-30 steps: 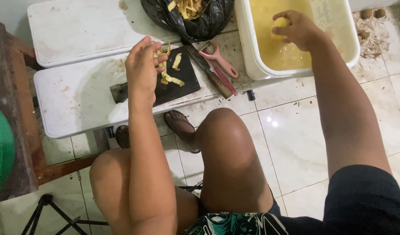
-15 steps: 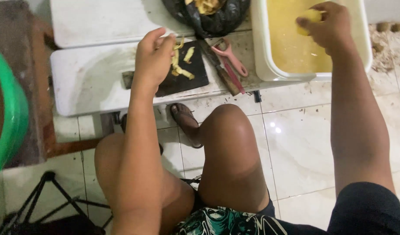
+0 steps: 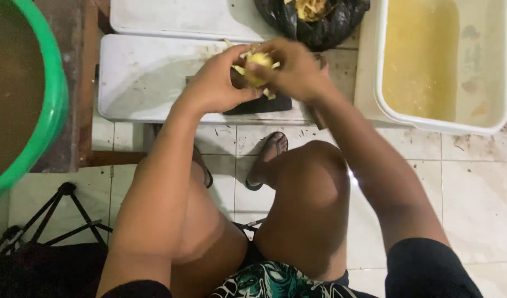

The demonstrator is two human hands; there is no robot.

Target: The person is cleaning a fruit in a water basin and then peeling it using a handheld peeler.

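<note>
Both hands meet over a dark cutting board (image 3: pixel 259 105) on a low white slab (image 3: pixel 148 83). My right hand (image 3: pixel 295 69) grips a small yellow peeled fruit or root piece (image 3: pixel 259 60). My left hand (image 3: pixel 215 83) touches the same piece from the left, fingers curled around it. Pale peel strips stick out around the piece. Whether a tool is in either hand is hidden by the fingers.
A white tub (image 3: pixel 441 66) of yellow liquid stands at the right. A black bag (image 3: pixel 314 22) of peelings lies at the top. A green basin (image 3: pixel 27 94) of brown water sits at the left on a wooden stand. My knees and sandalled foot (image 3: pixel 267 160) are below, on tiled floor.
My right hand has left the white tub with a yellow piece and come left over the cutting board. My left hand now meets it on the piece.
</note>
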